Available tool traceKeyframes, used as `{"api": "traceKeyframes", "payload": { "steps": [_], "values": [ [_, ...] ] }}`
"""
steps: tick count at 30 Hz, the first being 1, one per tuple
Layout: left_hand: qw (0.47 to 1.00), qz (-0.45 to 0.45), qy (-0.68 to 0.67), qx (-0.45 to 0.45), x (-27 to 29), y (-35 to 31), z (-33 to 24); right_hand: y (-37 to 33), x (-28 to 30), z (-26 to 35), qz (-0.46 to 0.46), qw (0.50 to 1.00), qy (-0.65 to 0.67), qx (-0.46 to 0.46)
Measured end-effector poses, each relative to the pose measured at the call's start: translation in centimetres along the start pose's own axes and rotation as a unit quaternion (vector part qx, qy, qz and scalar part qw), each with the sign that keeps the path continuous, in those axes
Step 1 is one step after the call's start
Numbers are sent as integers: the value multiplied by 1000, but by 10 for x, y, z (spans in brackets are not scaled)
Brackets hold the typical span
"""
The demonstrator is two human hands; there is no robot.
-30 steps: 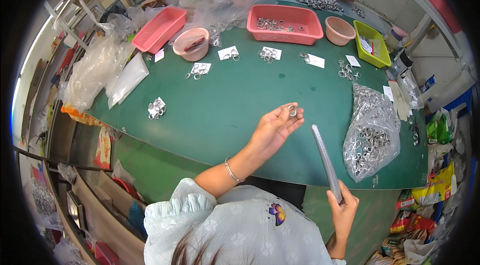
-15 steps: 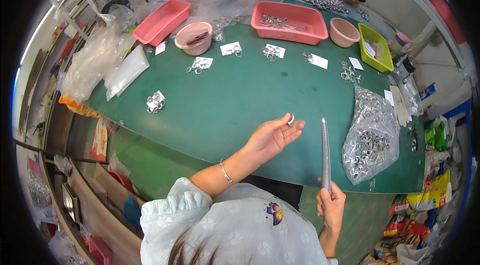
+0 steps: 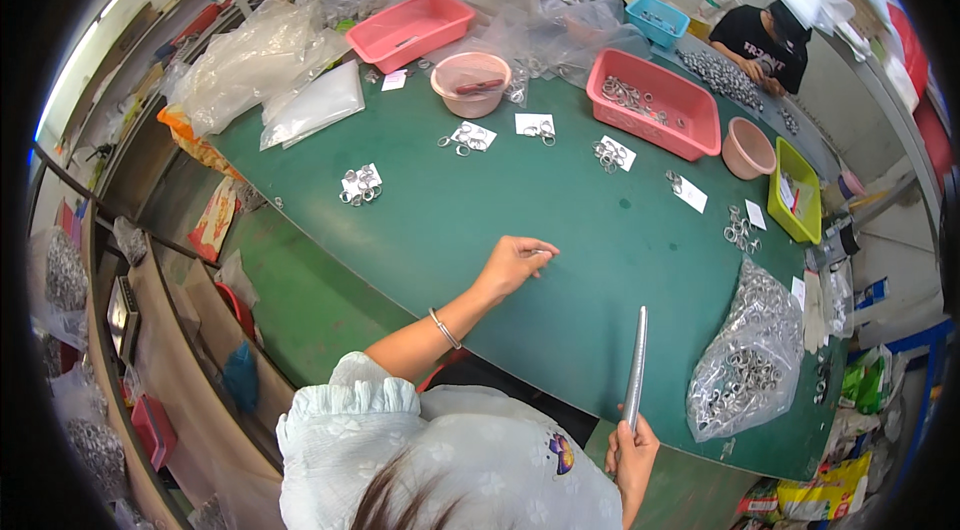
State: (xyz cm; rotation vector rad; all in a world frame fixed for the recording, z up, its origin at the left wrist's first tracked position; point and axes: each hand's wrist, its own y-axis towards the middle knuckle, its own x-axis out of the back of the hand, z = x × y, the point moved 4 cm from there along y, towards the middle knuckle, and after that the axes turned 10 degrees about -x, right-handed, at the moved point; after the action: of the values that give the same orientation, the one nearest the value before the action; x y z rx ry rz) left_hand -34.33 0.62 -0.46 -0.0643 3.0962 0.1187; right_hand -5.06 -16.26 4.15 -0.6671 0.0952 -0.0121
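My left hand (image 3: 515, 265) is above the green table (image 3: 480, 210), its thumb and fingers pinched together on a small silver ring (image 3: 541, 252), mostly hidden by the fingertips. By the near table edge, my right hand (image 3: 632, 455) is closed round the lower end of a grey tapered ring mandrel (image 3: 637, 370), which points up and away from me. No ring shows on the mandrel. Right of it lies a clear plastic bag (image 3: 745, 370) full of silver rings. Beyond my left hand, small ring piles (image 3: 360, 185) lie on or beside white paper slips (image 3: 690, 195).
Along the far side stand two pink trays (image 3: 655, 130), two pink bowls (image 3: 470, 108), a green basket (image 3: 795, 220) and a blue basket (image 3: 655, 35). Clear plastic bags (image 3: 260, 55) cover the far left. Someone in black (image 3: 755, 55) works at the far right beside a heap of rings.
My left hand has moved left and its fingers have closed together over the ring. My right hand still holds the mandrel, slightly lower. The whole view has turned left.
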Motion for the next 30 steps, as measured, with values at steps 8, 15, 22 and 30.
{"api": "traceKeyframes", "payload": {
  "steps": [8, 15, 22, 30],
  "values": [
    [999, -45, -9, 23, 49, 14, 3, 11, -7, -4, 13, 1000, -15, -16],
    [997, -45, 38, 51, 60, 12, 7, 20, -13, -8, 16, 999, -29, -20],
    [980, -143, 132, -33, 82, 6, 9, 24, -15, -14, 3, 1000, -23, -18],
    [973, -201, 109, -20, 141, -30, 10, 33, -27, -9, 36, 998, -54, -18]
  ]
}}
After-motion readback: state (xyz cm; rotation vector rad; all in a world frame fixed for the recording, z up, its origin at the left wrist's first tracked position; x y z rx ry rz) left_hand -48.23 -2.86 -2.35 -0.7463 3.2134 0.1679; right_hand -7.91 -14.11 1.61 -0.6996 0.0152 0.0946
